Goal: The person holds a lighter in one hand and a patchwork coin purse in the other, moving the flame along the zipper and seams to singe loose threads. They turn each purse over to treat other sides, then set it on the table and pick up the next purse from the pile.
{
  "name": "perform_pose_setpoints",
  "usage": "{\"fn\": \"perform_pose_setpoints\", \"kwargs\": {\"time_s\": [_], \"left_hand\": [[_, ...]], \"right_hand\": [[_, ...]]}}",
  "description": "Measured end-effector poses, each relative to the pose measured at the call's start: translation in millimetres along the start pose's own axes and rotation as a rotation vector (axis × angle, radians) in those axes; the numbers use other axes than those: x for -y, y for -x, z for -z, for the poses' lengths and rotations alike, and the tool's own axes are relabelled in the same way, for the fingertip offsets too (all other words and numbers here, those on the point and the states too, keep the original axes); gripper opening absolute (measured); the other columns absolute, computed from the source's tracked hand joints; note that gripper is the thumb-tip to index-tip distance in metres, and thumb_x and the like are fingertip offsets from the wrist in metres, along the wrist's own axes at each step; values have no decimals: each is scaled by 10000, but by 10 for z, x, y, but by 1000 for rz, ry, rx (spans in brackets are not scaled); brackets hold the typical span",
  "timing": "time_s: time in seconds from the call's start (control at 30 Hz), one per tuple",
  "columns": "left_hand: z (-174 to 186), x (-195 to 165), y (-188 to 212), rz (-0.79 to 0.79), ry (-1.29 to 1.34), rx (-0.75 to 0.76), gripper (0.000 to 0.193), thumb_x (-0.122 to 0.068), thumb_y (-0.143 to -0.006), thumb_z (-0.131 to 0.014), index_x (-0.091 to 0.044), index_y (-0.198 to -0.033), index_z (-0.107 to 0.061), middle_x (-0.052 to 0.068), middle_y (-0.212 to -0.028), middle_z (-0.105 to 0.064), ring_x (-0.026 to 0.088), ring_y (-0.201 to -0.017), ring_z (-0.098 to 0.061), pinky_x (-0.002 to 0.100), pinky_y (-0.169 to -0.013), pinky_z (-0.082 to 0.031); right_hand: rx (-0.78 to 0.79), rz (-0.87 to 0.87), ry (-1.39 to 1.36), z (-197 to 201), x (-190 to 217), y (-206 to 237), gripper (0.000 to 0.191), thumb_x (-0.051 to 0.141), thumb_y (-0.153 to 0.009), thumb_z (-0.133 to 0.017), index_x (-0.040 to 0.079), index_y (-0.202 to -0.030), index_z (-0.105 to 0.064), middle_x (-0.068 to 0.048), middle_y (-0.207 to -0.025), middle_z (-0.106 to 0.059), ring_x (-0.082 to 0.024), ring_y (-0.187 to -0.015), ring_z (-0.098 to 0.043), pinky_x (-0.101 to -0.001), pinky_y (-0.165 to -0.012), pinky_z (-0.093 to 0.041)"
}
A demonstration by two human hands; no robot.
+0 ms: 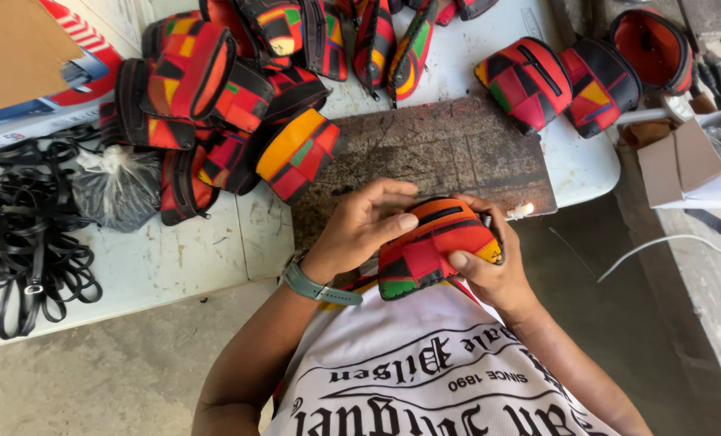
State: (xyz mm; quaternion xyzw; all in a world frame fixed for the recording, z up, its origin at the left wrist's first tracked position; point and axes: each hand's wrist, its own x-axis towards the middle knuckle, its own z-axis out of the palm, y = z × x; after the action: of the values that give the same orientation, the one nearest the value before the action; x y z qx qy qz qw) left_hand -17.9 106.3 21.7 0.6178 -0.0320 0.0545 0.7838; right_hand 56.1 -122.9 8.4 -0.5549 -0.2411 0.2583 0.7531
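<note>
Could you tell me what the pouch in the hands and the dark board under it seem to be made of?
The pouch looks like woven printed fabric: matte, bright red, orange and green patches, black zipper trim. The board looks like worn wood or hardboard: dull brown, scored with cut lines. Neither is certain from look alone.

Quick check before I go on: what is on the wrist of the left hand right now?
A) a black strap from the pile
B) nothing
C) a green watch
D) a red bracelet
C: a green watch sits on the wrist of the left hand, which holds the colourful patchwork pouch together with the right hand.
</note>
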Motion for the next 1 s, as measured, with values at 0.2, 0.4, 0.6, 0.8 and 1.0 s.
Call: {"fn": "perform_pose_setpoints", "kwargs": {"time_s": [0.2, 0.4, 0.6, 0.8, 1.0], "left_hand": [[-323, -38, -136, 4, -456, 86, 542, -416, -871, -786, 27, -1173, -713, 142, -1037, -779, 182, -958, -766, 314, -822, -612], [-635, 316, -391, 44, -553, 188, 377, -363, -851, -791, -12, -991, -777, 146, -836, -769, 207, -738, -768, 325, -691, -583], [-904, 592, -546, 37, -518, 176, 342, -309, -837, -799, 1, -977, -760, 147, -859, -773, 224, -753, -769, 331, -701, -581], [-989, 715, -637, 80, -456, 179, 300, -278, -863, -750, -11, -999, -762, 132, -888, -780, 217, -794, -783, 323, -730, -600], [-1130, 777, -758, 123, -508, 166, 284, -274, -840, -757, -9, -944, -765, 150, -839, -773, 237, -754, -779, 344, -709, -594]], "right_hand": [[-142, -81, -95, 187, -121, 240, 754, 267, -828, -831, -65, -1403, -474, -175, -1299, -613, -234, -1169, -633, -375, -1027, -527], [-271, -137, -210, 469, -203, 494, 687, 196, -850, -810, -66, -1397, -487, -176, -1242, -636, -233, -1098, -657, -366, -951, -567], [-376, -118, -188, 720, -276, 645, 693, 189, -849, -817, -64, -1408, -495, -159, -1221, -647, -200, -1029, -651, -320, -842, -555], [-406, -93, -128, 852, -311, 698, 673, 190, -858, -818, -50, -1392, -487, -128, -1209, -640, -151, -1044, -663, -269, -885, -578], [-482, -133, -147, 902, -328, 704, 635, 178, -858, -813, -44, -1374, -519, -81, -1008, -646, -54, -610, -509, -207, -516, -449]]}}
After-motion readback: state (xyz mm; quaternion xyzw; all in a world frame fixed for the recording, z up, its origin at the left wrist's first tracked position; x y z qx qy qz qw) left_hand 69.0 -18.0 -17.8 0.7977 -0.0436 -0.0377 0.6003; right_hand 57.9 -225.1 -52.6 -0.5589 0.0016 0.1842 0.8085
